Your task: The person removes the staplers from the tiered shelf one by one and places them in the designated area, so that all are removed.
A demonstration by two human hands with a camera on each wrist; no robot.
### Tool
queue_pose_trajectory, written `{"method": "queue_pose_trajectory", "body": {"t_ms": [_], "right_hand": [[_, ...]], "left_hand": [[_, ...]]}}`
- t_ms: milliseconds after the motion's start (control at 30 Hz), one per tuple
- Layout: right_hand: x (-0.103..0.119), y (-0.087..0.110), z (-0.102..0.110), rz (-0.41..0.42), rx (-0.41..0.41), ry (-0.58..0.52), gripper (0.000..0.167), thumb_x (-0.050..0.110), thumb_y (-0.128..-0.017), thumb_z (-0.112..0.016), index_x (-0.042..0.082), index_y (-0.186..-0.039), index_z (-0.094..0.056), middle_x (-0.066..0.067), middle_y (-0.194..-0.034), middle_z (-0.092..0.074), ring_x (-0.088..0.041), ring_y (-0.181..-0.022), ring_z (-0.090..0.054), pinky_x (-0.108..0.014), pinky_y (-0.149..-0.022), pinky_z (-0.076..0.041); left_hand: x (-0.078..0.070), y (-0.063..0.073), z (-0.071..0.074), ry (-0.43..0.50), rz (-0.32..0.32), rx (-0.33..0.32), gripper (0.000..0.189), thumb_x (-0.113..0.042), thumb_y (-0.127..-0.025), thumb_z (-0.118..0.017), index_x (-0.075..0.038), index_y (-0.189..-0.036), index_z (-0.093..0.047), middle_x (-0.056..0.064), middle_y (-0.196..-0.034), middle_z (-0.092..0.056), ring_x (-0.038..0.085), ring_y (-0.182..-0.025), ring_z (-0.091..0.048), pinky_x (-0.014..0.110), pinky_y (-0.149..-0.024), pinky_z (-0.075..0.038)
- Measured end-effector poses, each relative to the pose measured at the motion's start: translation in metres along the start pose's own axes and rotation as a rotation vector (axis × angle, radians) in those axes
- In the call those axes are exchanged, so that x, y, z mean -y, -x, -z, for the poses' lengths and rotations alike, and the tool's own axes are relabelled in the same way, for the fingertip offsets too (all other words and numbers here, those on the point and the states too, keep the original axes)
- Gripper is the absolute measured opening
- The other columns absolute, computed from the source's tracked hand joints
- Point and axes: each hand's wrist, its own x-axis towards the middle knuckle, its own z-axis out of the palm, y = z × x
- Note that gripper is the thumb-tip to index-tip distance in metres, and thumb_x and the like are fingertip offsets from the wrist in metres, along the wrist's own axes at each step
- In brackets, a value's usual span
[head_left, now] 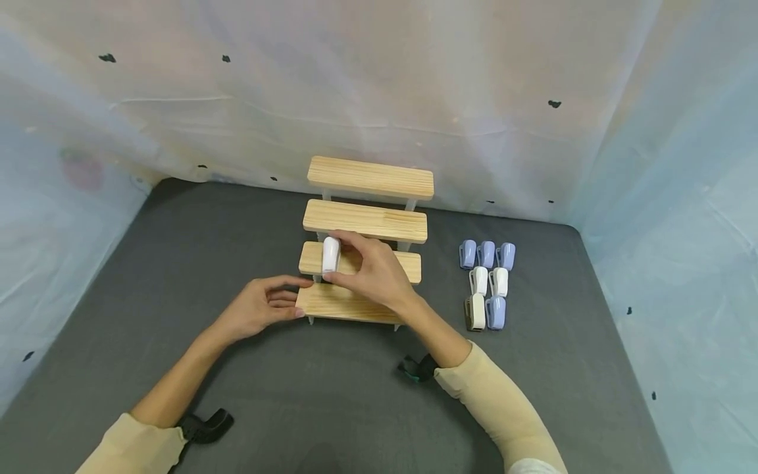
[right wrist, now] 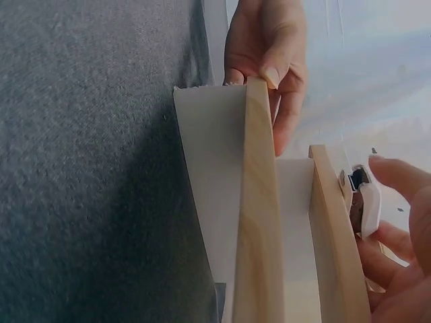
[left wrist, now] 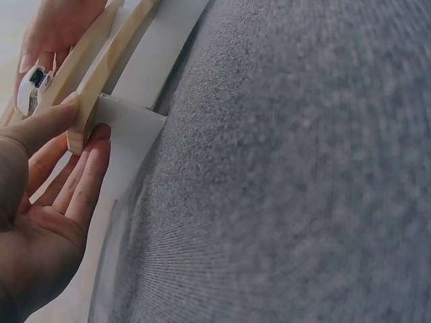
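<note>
A stepped display rack (head_left: 365,214) with pale wooden boards and whitish side supports stands on the dark table. My right hand (head_left: 379,270) holds a small white stapler (head_left: 331,255) between thumb and fingers, at the left end of the second board from the bottom. In the right wrist view the stapler (right wrist: 367,205) sits at that board's face, its metal part towards the wood. My left hand (head_left: 257,308) pinches the left end of the lowest board (left wrist: 101,70), thumb on top and fingers beneath.
Right of the rack several small staplers stand in rows: lavender ones (head_left: 486,254) at the back, white ones (head_left: 499,282) in the middle, a cream one (head_left: 476,312) and a lavender one (head_left: 495,313) in front. Pale curtains (head_left: 379,85) surround the grey cloth surface (head_left: 320,382).
</note>
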Motion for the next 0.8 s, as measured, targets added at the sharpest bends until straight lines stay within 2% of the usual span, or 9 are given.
{"method": "queue_pose_trajectory", "body": {"t_ms": [267,500,800], "right_hand": [[-0.003,0.002,0.0,-0.002,-0.05,0.015,0.064,0.036,-0.081,-0.084,0.014,-0.137,-0.06,-0.001,-0.123,-0.068,-0.012,-0.108,-0.065,-0.026,-0.092,-0.053],[-0.006,0.009,0.006,0.021,-0.059,-0.065,0.062,0.031,-0.08,-0.087,0.012,-0.134,-0.063,-0.002,-0.12,-0.069,-0.013,-0.099,-0.067,-0.024,-0.083,-0.056],[-0.016,0.023,0.024,0.063,-0.078,-0.146,0.063,0.022,-0.08,-0.087,0.009,-0.136,-0.061,-0.004,-0.12,-0.069,-0.016,-0.102,-0.067,-0.03,-0.087,-0.057]], "left_hand": [[0.001,-0.003,-0.001,-0.015,0.002,-0.004,0.055,-0.013,-0.085,-0.081,-0.005,-0.135,-0.06,0.022,-0.126,-0.063,0.026,-0.107,-0.068,0.031,-0.081,-0.06],[0.002,-0.001,-0.001,-0.009,0.015,-0.002,0.055,-0.012,-0.085,-0.081,-0.005,-0.135,-0.06,0.023,-0.127,-0.063,0.025,-0.107,-0.068,0.032,-0.081,-0.061],[0.001,-0.004,0.0,0.004,0.003,0.001,0.054,-0.011,-0.084,-0.081,-0.004,-0.134,-0.061,0.023,-0.123,-0.065,0.024,-0.105,-0.069,0.031,-0.08,-0.061]]}}
